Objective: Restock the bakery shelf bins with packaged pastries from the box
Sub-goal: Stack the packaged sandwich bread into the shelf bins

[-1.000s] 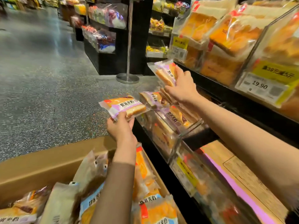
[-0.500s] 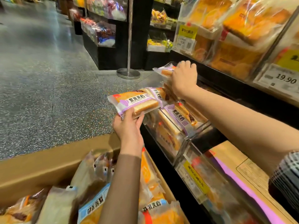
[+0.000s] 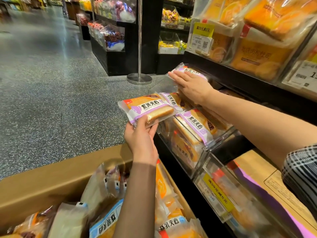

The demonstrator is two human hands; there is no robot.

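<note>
Setting: shop aisle with a speckled grey floor (image 3: pixel 51 93); dark shelves at right.
Hidden: far shelf goods are blurred.
Pastry pack (image 3: pixel 147 109): clear wrap, purple band, pinched at its near edge by the left hand (image 3: pixel 139 140) beside the clear bin (image 3: pixel 202 152).
Right hand (image 3: pixel 190 85): fingers straight, flat on another pack (image 3: pixel 188 70) atop the bin.
Box (image 3: pixel 51 182): near left, holding packs.

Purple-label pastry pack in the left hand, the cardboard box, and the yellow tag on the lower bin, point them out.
purple-label pastry pack (image 3: pixel 147 108), head view, middle of its printed label.
cardboard box (image 3: pixel 56 179), head view, far wall's outer face.
yellow tag (image 3: pixel 217 192), head view, middle of the tag.
</note>
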